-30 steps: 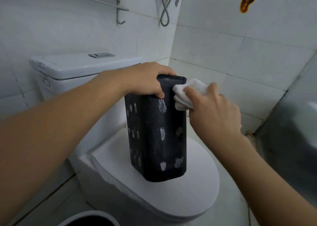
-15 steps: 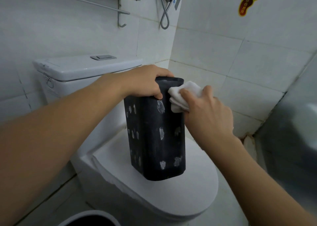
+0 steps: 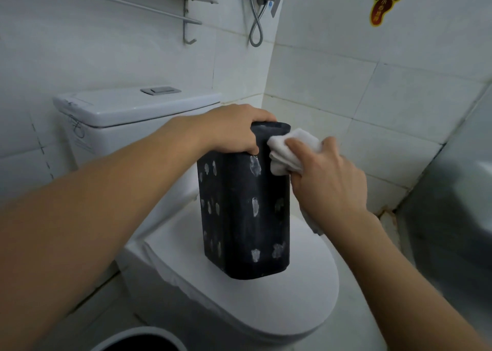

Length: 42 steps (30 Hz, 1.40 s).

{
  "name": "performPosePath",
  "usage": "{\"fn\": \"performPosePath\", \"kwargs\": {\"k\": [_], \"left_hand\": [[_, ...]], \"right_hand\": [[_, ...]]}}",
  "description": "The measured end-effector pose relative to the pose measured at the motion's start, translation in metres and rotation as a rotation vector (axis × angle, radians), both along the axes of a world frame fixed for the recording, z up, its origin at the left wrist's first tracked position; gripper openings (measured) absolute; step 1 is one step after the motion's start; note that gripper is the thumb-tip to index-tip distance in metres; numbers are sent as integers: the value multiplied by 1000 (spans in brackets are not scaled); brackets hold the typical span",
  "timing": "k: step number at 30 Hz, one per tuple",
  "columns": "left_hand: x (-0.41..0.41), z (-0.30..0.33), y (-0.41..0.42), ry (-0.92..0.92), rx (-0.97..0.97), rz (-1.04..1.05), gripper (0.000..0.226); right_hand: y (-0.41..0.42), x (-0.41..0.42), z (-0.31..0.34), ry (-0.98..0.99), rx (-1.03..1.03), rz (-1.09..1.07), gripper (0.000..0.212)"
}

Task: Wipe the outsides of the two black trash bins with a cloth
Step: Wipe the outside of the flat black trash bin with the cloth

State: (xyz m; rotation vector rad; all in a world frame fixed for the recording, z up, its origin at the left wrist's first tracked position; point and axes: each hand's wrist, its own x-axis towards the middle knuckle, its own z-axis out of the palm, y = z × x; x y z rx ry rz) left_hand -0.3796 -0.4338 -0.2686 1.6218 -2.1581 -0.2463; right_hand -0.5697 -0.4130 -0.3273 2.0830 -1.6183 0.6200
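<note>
While the tall black plastic trash bin (image 3: 245, 212) stands upright on the closed white toilet lid (image 3: 266, 302), your left hand (image 3: 234, 129) curls over its top rim, fingers hooked inside the opening and thumb pressed on the near face, gripping it. Your right hand (image 3: 327, 177) is closed around a bunched white cloth (image 3: 290, 148), pinching it between thumb and fingers and holding it against the bin's upper right corner, just below the rim. The bin's two visible faces are dotted with pale smudges in rough rows, from just under your left thumb down to the base. Behind the bin sits the white ceramic toilet tank (image 3: 127, 111) with a grey flush button on top. At the bottom edge of the view you can see the curved white rim of a round container with a dark inside (image 3: 143, 341); whether it is the second bin cannot be told. A foot-shaped red and yellow sticker (image 3: 384, 6) is on the tiled wall at upper right.
</note>
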Motion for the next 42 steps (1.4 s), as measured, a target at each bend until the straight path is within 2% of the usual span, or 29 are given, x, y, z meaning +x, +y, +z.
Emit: {"fn": "performPosePath", "kwargs": {"k": [8, 12, 15, 17, 20, 22, 29, 35, 42], "left_hand": [[9, -2, -10, 18, 27, 1, 68], [4, -9, -17, -173, -37, 67, 69], [4, -14, -19, -201, -64, 70, 72], [6, -17, -16, -209, -47, 84, 85], [6, -22, -12, -332, -45, 104, 117], [7, -27, -13, -354, -70, 117, 126], [21, -30, -23, -263, -37, 135, 126], [9, -29, -19, -312, -94, 90, 124], [3, -25, -21, -325, -91, 81, 122]], "right_hand": [[18, -6, -24, 38, 72, 29, 39], [11, -16, -38, -114, 90, 35, 38], [6, -20, -43, -151, 111, 45, 38], [5, -20, -46, -160, 130, 59, 38], [2, -18, -48, -189, 144, 77, 38], [1, -17, -49, -194, 146, 83, 37], [17, -25, -57, -52, 200, 90, 36], [10, -19, -45, -30, 31, 73, 35], [17, -13, -46, -5, 25, 57, 39]]}}
